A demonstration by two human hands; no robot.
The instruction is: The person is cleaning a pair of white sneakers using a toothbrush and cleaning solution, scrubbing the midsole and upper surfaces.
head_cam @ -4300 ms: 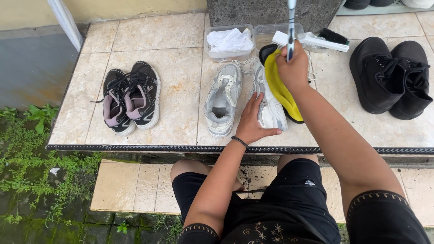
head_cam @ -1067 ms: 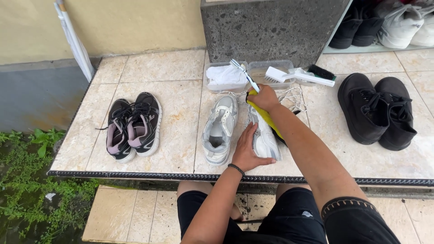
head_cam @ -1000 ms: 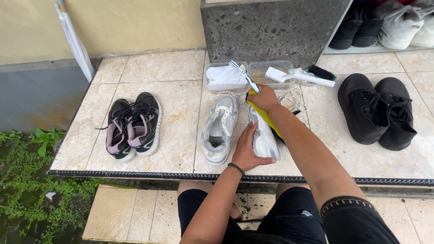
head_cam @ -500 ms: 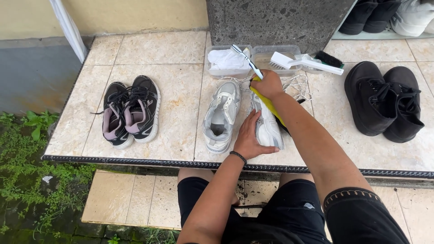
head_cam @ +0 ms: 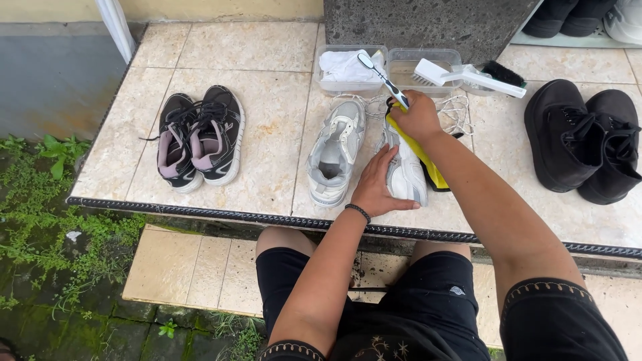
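Left hand [head_cam: 381,187]: centre of frame, forearm angled up from the lower middle, palm and fingers clamped over the heel of a white sneaker [head_cam: 404,175] lying on its side, yellow sole turned right. Right hand [head_cam: 418,117]: just above, fist closed on a toothbrush [head_cam: 381,75], handle slanting up-left, arm running in from lower right. Second white sneaker [head_cam: 334,150]: upright, just left, laces removed. Two clear plastic tubs [head_cam: 428,59] at upper centre, one holding a white cloth. Black-and-pink sneakers [head_cam: 197,137] at left, black boots [head_cam: 582,140] at right. Counter [head_cam: 267,67]: glossy beige tile, dark ridged front edge; open tile between pairs.
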